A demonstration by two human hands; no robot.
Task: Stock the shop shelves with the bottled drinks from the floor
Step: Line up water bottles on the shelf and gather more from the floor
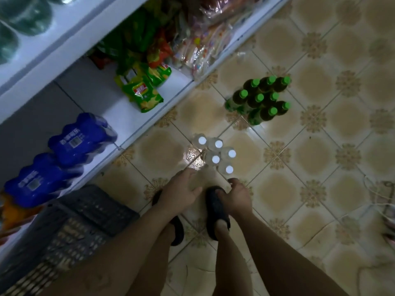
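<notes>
On your far left, two blue shrink-wrapped packs (81, 135) lie on the bottom shelf (119, 118), one behind the other, labels up. Nearer to you, a dark plastic crate (85, 218) sits on the floor against the shelf edge. Further along the same shelf lie green snack bags (142, 96). More bagged goods are piled behind them, too blurred to name.

Your left hand (181, 192) hangs over the tiled floor (320, 150) with its fingers stretched out and relaxed, grasping nothing. Its fingertips point toward the clear bottles (215, 155) and end just short of them. These bottles, five with white caps, stand upright in a tight cluster on the floor. They are near the shelf edge and right in front of your feet, which are in black slippers (217, 212).

Your right hand (238, 196) is just beside the nearest bottle of that cluster. Its fingers curl loosely downward and hold nothing; you cannot tell from here whether a fingertip touches the bottle.

Further right and farther from you, the green-capped bottles (261, 99) stand upright in a close block on the floor. They are apart from the clear cluster and also near the shelf edge. At the far right a pale cord (376, 195) lies on the tiles.
</notes>
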